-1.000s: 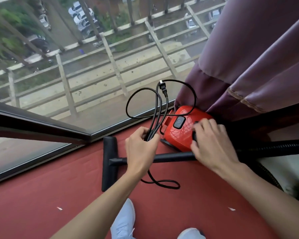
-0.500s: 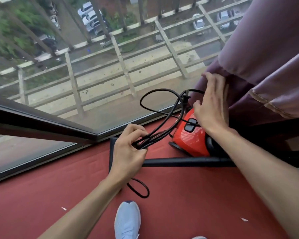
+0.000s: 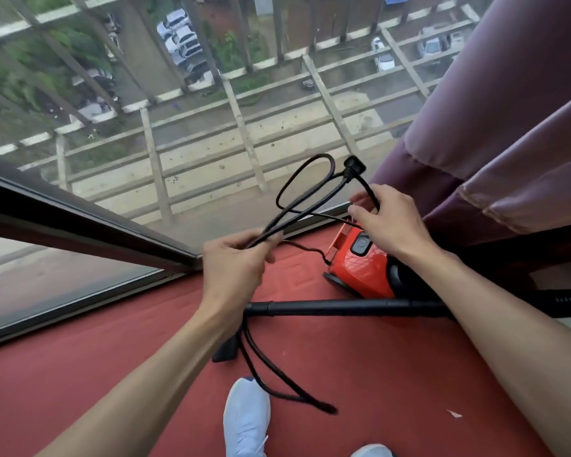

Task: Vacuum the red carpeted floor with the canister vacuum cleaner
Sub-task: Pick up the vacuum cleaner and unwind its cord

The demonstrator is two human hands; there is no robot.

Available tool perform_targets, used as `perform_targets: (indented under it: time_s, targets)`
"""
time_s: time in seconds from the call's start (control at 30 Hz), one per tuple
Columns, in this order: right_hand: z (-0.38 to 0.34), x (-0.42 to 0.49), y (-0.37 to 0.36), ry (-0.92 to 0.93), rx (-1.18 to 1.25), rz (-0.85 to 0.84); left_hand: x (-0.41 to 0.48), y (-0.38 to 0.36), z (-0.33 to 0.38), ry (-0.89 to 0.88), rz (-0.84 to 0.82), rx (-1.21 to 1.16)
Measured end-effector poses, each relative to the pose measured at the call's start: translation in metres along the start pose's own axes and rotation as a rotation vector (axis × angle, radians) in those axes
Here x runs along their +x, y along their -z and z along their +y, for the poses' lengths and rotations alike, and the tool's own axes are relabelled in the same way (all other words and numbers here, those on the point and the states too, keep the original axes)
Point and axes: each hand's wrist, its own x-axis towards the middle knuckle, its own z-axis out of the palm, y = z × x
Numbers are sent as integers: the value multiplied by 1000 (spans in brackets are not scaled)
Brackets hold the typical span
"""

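Both bare forearms reach forward and up from the lower frame edge. The left hand (image 3: 234,258) is curled into a loose fist, thumb against the fingers. The right hand (image 3: 389,219), higher, pinches with thumb and forefinger.

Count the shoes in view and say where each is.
2. One white shoe at bottom centre on the red carpet; the second shoe pokes in at the bottom edge, mostly cut off.

Vacuum body (image 3: 360,268) glossy red plastic, dark smooth button on top. Wand (image 3: 337,306) beside the vacuum matt black plastic. Cord (image 3: 305,199) smooth black rubbery sheath. Carpet (image 3: 376,374) under the vacuum matt red short pile. Curtain (image 3: 508,127) behind the vacuum purple cloth, soft sheen. Shoe (image 3: 246,420) white knit mesh.
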Motion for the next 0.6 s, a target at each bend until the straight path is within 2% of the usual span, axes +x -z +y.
perform_targets:
  time_s: [0.1, 0.2, 0.27, 0.37, 0.43, 0.53, 0.6]
  targets:
    - [7, -1, -2, -148, 83, -43, -5, 19, 4, -3, -173, 112]
    - [2, -13, -2, -182, 6, 66, -4, 38, 8, 47, -245, 269]
    - [-15, -23, 4, -178, 48, 176, -9, 45, 12, 181, -265, 162]
    - [-59, -46, 16, -250, 436, 229, -22, 43, 20, 447, -335, -332]
    - [-94, -72, 25, -312, 818, 159, -34, 34, 25, 548, -341, -552]
    - [-135, -109, 37, -457, 1436, -48, -49, 16, 28, 694, -270, -588]
    - [-144, -125, 41, -594, 1645, -176, -52, 8, 26, 771, -301, -576]
